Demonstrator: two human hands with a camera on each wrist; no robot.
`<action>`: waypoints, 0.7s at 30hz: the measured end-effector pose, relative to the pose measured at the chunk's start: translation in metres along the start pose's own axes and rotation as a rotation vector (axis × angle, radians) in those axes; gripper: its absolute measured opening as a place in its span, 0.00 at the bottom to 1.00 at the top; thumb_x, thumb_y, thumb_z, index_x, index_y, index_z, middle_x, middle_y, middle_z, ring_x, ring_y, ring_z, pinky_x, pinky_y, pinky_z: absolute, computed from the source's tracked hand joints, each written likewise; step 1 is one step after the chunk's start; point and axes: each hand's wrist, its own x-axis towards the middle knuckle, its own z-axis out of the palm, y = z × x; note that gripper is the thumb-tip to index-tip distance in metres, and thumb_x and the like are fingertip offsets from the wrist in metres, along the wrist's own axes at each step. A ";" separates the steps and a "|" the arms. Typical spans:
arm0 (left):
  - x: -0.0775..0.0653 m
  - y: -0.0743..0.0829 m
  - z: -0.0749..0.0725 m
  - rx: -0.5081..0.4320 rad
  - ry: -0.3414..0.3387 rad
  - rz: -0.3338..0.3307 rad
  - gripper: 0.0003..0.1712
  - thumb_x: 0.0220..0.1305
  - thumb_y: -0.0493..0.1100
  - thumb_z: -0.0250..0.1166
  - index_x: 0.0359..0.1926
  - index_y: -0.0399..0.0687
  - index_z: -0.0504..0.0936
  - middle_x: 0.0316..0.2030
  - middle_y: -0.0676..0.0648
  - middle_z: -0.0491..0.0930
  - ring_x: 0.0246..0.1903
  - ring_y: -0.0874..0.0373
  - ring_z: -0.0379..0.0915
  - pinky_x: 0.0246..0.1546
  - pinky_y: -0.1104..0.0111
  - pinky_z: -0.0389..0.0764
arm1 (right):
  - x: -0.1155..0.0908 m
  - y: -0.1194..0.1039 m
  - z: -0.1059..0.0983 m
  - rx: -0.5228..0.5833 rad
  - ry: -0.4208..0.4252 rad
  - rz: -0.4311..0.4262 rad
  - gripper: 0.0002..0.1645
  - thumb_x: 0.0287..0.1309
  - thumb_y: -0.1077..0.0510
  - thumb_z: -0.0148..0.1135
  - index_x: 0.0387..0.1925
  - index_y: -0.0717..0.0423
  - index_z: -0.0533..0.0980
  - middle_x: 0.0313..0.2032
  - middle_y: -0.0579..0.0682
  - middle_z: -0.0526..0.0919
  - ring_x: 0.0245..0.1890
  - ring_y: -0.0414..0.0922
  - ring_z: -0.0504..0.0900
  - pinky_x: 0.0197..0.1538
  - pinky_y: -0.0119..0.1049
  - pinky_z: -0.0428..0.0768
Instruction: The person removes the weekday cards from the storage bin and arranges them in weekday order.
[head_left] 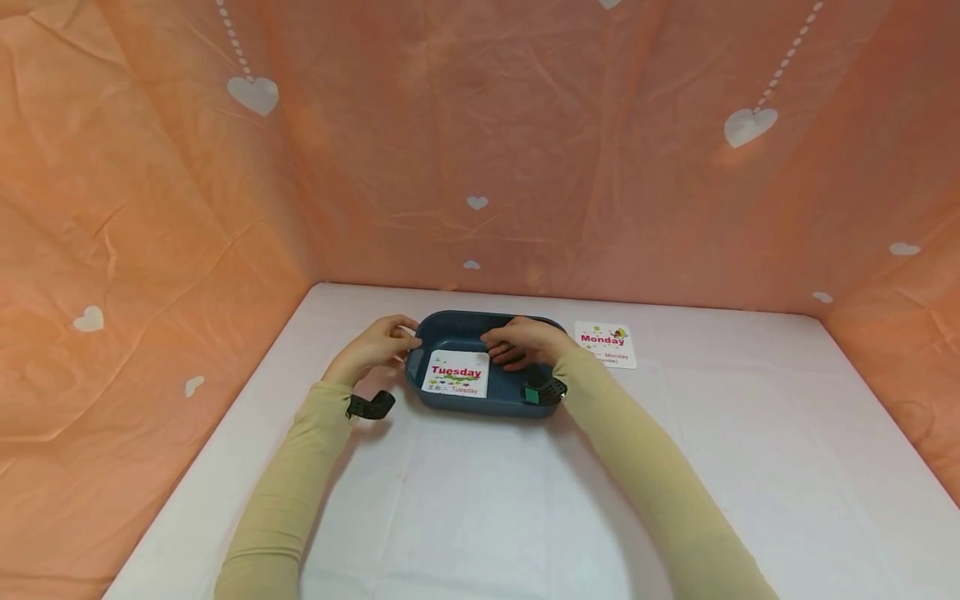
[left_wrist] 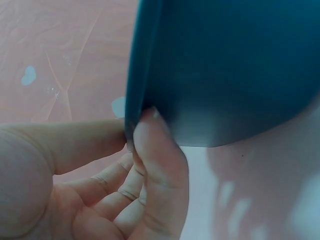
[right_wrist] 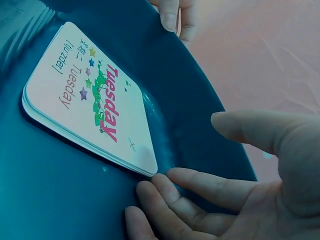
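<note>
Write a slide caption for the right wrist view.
Right hand at a card stack, "Tuesday" on top, inside a blue tray.

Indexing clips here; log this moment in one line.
left hand: pinches tray rim; right hand: fingers beside card stack, touch unclear; card stack: in tray, Tuesday uppermost; Monday card: on table, right of tray

From where I'm standing, the white surface (head_left: 465,500) is lying free before the blue tray (head_left: 480,407), between the person's sleeves (head_left: 645,442). The tray's raised walls are barring low sideways entry; the left hand (head_left: 371,348) is crowding one end, the right hand (head_left: 531,339) is blocking room beside the card stack (head_left: 456,375).
</note>
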 end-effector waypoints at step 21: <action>0.000 0.000 -0.001 0.000 -0.003 -0.005 0.24 0.68 0.38 0.58 0.61 0.34 0.65 0.40 0.34 0.76 0.34 0.49 0.73 0.30 0.68 0.78 | 0.009 0.004 0.000 0.073 -0.019 -0.023 0.14 0.63 0.62 0.58 0.46 0.70 0.76 0.36 0.57 0.77 0.38 0.49 0.80 0.51 0.44 0.77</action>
